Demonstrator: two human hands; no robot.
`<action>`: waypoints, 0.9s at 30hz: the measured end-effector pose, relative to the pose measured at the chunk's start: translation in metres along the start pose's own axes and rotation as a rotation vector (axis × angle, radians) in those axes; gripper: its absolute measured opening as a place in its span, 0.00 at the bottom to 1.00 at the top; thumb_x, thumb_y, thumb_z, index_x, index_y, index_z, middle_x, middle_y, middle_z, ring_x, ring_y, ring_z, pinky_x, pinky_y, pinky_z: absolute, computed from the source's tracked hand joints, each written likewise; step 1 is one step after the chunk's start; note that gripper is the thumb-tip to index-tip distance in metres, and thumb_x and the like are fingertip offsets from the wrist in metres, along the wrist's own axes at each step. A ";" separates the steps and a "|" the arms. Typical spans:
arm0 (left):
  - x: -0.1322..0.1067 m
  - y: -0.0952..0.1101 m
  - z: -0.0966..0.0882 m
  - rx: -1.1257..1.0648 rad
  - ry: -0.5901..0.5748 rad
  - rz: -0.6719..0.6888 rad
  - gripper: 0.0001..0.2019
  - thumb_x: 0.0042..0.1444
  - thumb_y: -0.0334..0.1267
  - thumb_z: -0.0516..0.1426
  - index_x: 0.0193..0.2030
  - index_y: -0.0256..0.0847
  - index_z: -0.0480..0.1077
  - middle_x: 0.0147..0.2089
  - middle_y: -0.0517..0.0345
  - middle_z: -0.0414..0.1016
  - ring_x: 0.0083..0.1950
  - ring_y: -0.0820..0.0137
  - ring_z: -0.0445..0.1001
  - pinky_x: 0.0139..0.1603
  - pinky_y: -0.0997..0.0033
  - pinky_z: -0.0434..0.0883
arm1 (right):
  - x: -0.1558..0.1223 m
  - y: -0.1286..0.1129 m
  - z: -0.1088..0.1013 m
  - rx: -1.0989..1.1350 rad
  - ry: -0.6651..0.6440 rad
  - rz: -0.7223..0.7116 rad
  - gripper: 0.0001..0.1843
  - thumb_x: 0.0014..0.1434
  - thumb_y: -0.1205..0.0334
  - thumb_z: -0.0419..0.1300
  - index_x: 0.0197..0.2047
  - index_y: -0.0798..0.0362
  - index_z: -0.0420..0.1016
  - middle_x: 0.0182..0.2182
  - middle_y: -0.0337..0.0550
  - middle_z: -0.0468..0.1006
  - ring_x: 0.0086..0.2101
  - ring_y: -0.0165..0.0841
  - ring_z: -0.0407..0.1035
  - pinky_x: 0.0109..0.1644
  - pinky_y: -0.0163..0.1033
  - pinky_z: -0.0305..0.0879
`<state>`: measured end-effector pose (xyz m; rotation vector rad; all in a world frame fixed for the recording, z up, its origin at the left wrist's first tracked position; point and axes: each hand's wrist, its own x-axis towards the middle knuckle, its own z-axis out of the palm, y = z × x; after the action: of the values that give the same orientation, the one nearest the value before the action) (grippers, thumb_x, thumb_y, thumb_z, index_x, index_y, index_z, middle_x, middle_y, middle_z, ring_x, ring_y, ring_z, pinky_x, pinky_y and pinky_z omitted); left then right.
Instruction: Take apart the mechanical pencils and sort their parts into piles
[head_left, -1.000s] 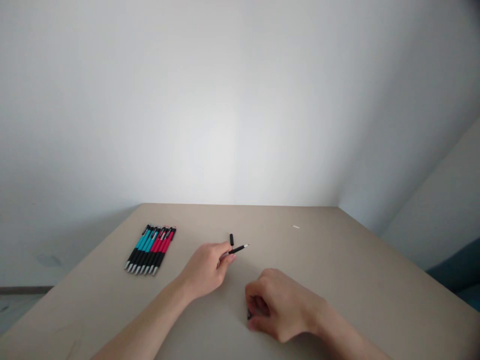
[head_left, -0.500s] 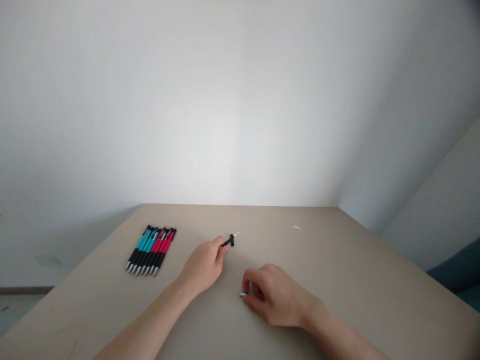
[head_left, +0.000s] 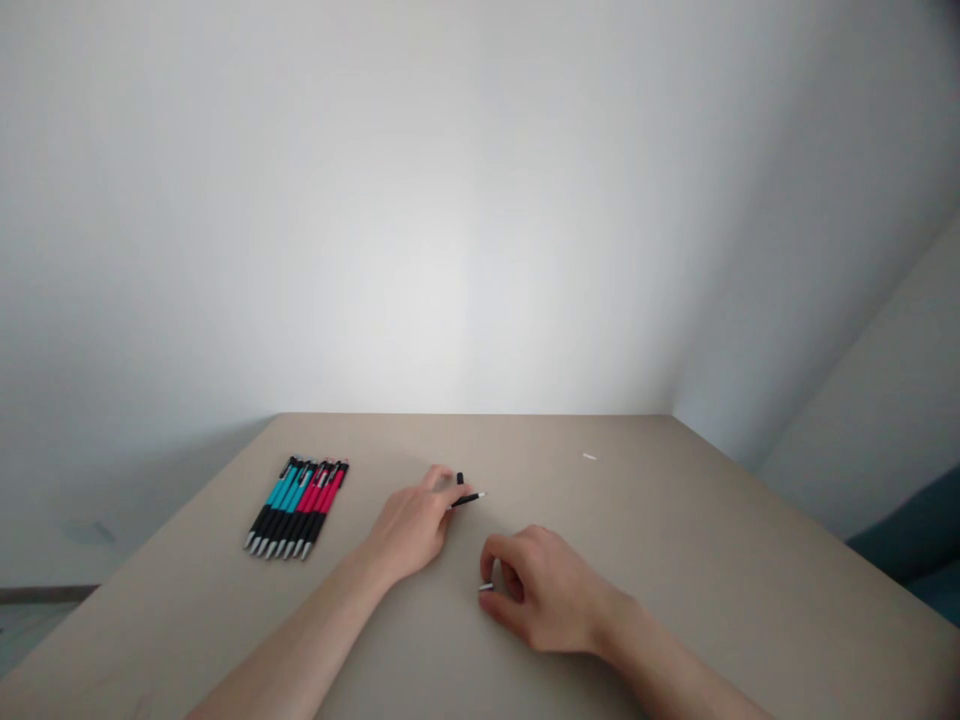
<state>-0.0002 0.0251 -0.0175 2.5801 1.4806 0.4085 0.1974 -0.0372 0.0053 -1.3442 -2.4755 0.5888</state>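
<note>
My left hand (head_left: 412, 525) pinches a slim black pen (head_left: 466, 499) between thumb and fingers; its thin pale tip points right, and the rest of it is hidden by the hand. A short black piece (head_left: 460, 478) shows just beyond the fingertips; whether they touch it I cannot tell. Nearer to me, my right hand (head_left: 551, 590) rests on the table with thumb and index finger curled together on a small silver pen tip (head_left: 486, 587).
On the table (head_left: 712, 540), a row of pens (head_left: 296, 508) with blue or red barrels, black grips and silver tips lies at the left. A small white strip (head_left: 590, 457) sits at the back right. The wall (head_left: 480, 250) stands behind the far edge.
The pen in my left hand has swung from pointing up and right to nearly level, and my left fingers have shifted on it. My right hand has hardly moved.
</note>
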 end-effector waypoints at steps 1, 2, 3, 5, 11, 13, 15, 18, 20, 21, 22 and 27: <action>0.001 -0.001 0.001 0.000 -0.011 0.016 0.23 0.57 0.28 0.49 0.56 0.56 0.65 0.60 0.57 0.63 0.46 0.65 0.75 0.45 0.66 0.70 | 0.000 0.000 0.000 0.005 0.006 0.001 0.07 0.51 0.62 0.58 0.34 0.51 0.74 0.22 0.37 0.76 0.24 0.29 0.65 0.32 0.32 0.54; 0.001 -0.002 0.002 -0.008 -0.017 0.033 0.23 0.57 0.28 0.49 0.56 0.55 0.66 0.60 0.58 0.63 0.48 0.64 0.74 0.47 0.66 0.69 | 0.001 0.000 0.000 0.011 0.012 0.000 0.07 0.51 0.62 0.58 0.34 0.51 0.74 0.22 0.37 0.76 0.24 0.29 0.65 0.32 0.32 0.55; 0.001 -0.004 0.003 -0.021 -0.016 0.046 0.22 0.57 0.28 0.49 0.56 0.54 0.66 0.60 0.59 0.64 0.50 0.64 0.73 0.49 0.66 0.69 | 0.001 0.001 0.001 0.019 0.016 -0.003 0.06 0.51 0.62 0.58 0.34 0.52 0.74 0.21 0.37 0.76 0.24 0.29 0.64 0.32 0.32 0.55; 0.001 -0.005 0.002 -0.056 0.001 0.052 0.20 0.58 0.30 0.50 0.55 0.52 0.68 0.58 0.60 0.67 0.50 0.65 0.73 0.50 0.67 0.68 | 0.003 0.001 0.001 0.035 0.030 -0.012 0.06 0.51 0.64 0.57 0.33 0.52 0.74 0.20 0.37 0.74 0.23 0.28 0.64 0.31 0.31 0.55; 0.000 -0.002 -0.005 -0.094 -0.018 0.045 0.15 0.58 0.34 0.52 0.49 0.52 0.73 0.52 0.60 0.72 0.48 0.67 0.73 0.49 0.71 0.68 | 0.005 0.002 0.000 0.078 0.112 -0.009 0.06 0.51 0.66 0.56 0.30 0.54 0.74 0.17 0.34 0.69 0.19 0.25 0.59 0.27 0.29 0.52; -0.001 0.000 -0.007 -0.089 -0.030 0.060 0.15 0.57 0.34 0.52 0.49 0.51 0.73 0.52 0.60 0.72 0.48 0.66 0.74 0.49 0.70 0.68 | 0.005 0.002 0.000 0.090 0.148 -0.013 0.06 0.52 0.67 0.55 0.29 0.54 0.74 0.17 0.34 0.68 0.19 0.24 0.58 0.26 0.29 0.52; -0.001 0.000 -0.007 -0.101 -0.021 0.074 0.15 0.57 0.34 0.52 0.49 0.51 0.73 0.52 0.59 0.72 0.48 0.66 0.74 0.49 0.70 0.67 | 0.005 0.002 0.001 0.105 0.192 -0.023 0.07 0.52 0.68 0.54 0.28 0.55 0.73 0.16 0.34 0.67 0.18 0.24 0.57 0.26 0.30 0.53; -0.001 -0.001 -0.006 -0.138 0.001 0.077 0.14 0.57 0.34 0.53 0.47 0.50 0.74 0.51 0.59 0.72 0.46 0.66 0.74 0.48 0.70 0.68 | 0.006 0.003 0.002 0.148 0.267 -0.017 0.08 0.52 0.68 0.53 0.26 0.55 0.72 0.16 0.33 0.64 0.18 0.24 0.55 0.25 0.30 0.51; -0.001 -0.002 -0.005 -0.148 0.003 0.070 0.13 0.57 0.35 0.53 0.44 0.50 0.76 0.49 0.58 0.73 0.43 0.67 0.74 0.46 0.70 0.68 | 0.006 0.004 0.001 0.191 0.344 0.005 0.09 0.53 0.67 0.52 0.24 0.55 0.70 0.15 0.33 0.61 0.17 0.24 0.54 0.23 0.31 0.50; -0.001 -0.002 -0.005 -0.146 0.000 0.066 0.12 0.56 0.35 0.54 0.42 0.50 0.77 0.48 0.58 0.73 0.42 0.67 0.75 0.45 0.70 0.68 | 0.005 0.005 0.000 0.217 0.398 0.023 0.10 0.54 0.66 0.52 0.24 0.55 0.70 0.14 0.33 0.59 0.17 0.24 0.53 0.23 0.31 0.49; -0.001 -0.001 -0.006 -0.145 -0.003 0.062 0.12 0.56 0.35 0.54 0.40 0.50 0.78 0.47 0.58 0.73 0.41 0.67 0.75 0.44 0.70 0.68 | 0.005 0.006 0.000 0.246 0.459 0.041 0.10 0.55 0.65 0.52 0.23 0.55 0.69 0.14 0.33 0.58 0.17 0.25 0.52 0.22 0.31 0.48; -0.002 0.000 -0.006 -0.166 -0.019 0.061 0.11 0.57 0.36 0.54 0.38 0.50 0.79 0.45 0.57 0.72 0.38 0.69 0.74 0.42 0.71 0.67 | 0.004 0.011 -0.002 0.335 0.682 0.091 0.12 0.56 0.60 0.53 0.23 0.55 0.67 0.14 0.32 0.56 0.17 0.25 0.50 0.21 0.32 0.47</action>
<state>-0.0034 0.0231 -0.0120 2.4966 1.3048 0.4903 0.2039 -0.0276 0.0016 -1.2569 -1.6982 0.4391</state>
